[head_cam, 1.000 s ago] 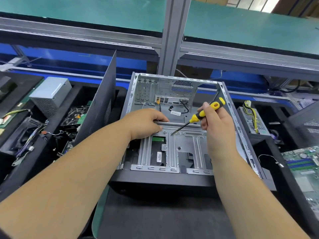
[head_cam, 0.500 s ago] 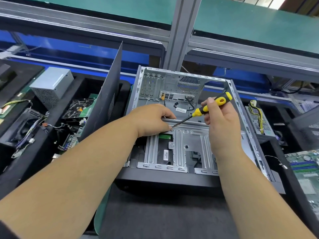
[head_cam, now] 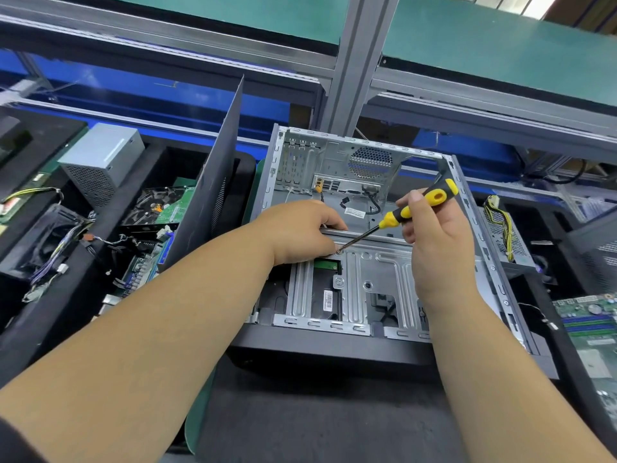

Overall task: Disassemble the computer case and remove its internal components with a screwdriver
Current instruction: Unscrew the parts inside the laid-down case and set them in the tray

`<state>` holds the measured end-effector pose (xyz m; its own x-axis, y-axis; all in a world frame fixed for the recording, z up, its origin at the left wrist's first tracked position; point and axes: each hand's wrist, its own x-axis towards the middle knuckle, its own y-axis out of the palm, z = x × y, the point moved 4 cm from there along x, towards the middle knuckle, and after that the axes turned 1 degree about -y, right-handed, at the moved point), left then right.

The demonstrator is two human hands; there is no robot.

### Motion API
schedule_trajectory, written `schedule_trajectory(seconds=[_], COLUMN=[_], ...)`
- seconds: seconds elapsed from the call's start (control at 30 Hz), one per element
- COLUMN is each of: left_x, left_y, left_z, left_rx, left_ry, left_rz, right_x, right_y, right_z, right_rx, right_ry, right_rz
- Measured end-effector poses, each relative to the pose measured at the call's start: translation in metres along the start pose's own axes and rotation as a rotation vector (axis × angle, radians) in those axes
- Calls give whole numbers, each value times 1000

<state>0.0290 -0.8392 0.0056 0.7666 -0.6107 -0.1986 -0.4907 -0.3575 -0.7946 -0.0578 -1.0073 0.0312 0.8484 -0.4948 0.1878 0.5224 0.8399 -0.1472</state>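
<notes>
Steel computer case (head_cam: 474,208) lies open, motherboard bay bare; drive cage (head_cam: 377,282) remains. Right hand (head_cam: 434,238) grips the screwdriver (head_cam: 397,217) on a cage screw (head_cam: 339,251); left hand (head_cam: 300,232) braces the cage.

Green shelf (head_cam: 500,45) on grey metal post (head_cam: 354,61)

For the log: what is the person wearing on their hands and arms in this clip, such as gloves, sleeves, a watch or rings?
Both hands are bare: no gloves on the left hand or the right hand. Both forearms are uncovered up to the frame edge; only a sliver of dark fabric, perhaps a short sleeve, shows at the bottom left corner. No watch, wrist strap or bracelet is visible, and no rings on the fingers that show.
</notes>
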Motion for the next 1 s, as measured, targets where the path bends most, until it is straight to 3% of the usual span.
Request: schedule_trajectory(seconds=[0.17,0.4,0.73,1.0], left_x=[0,-1,-2,-3], left_y=[0,0,-1,-1], left_z=[0,0,-1,-3], left_rx=[-6,-14,-19,-29], left_ry=[3,14,7,16], left_rz=[-3,-26,-11,-9], right_x=[-1,8,15,22], right_y=[2,21,23,17], right_z=[11,51,66,71], right_rx=[-168,-421,-505,-488], right_ry=[-122,-258,-285,-249], right_rz=[84,384,375,488])
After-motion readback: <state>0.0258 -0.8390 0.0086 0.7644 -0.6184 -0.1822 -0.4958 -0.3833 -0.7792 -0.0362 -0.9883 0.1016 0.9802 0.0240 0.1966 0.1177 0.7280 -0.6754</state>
